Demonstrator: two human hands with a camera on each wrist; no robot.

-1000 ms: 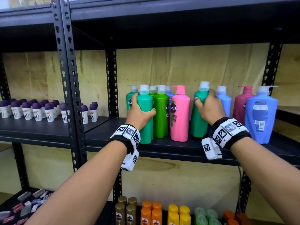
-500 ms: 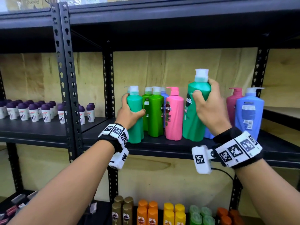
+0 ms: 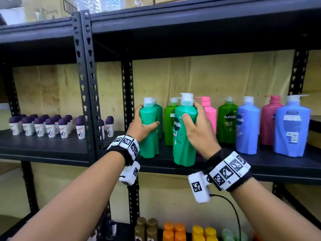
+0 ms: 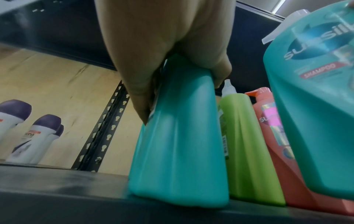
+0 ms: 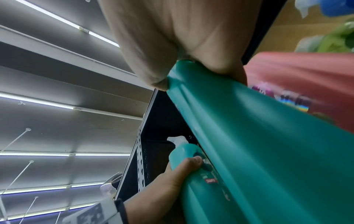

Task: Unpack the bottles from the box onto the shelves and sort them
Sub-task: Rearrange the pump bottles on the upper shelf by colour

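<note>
My left hand (image 3: 144,125) grips a teal pump bottle (image 3: 149,133) that stands at the left end of the black middle shelf (image 3: 260,165); the left wrist view shows its base (image 4: 178,166) on the shelf. My right hand (image 3: 198,131) grips a second teal Sunsilk bottle (image 3: 184,136), tilted, in front of the row near the shelf's front edge; whether it touches the shelf I cannot tell. Behind stand light green (image 3: 171,122), pink (image 3: 209,115), dark green (image 3: 227,122), blue (image 3: 247,126), magenta (image 3: 271,122) and large blue (image 3: 291,127) bottles.
Several purple-capped roll-on bottles (image 3: 50,126) fill the shelf bay to the left, past a black upright post (image 3: 86,84). The lower shelf holds brown (image 3: 147,228), orange (image 3: 173,232) and yellow (image 3: 205,233) bottles. Cardboard boxes (image 3: 43,9) sit on top of the rack.
My right hand lifted the teal bottle out of the row's right part and carried it left and forward, beside the one my left hand holds. The left hand kept its grip.
</note>
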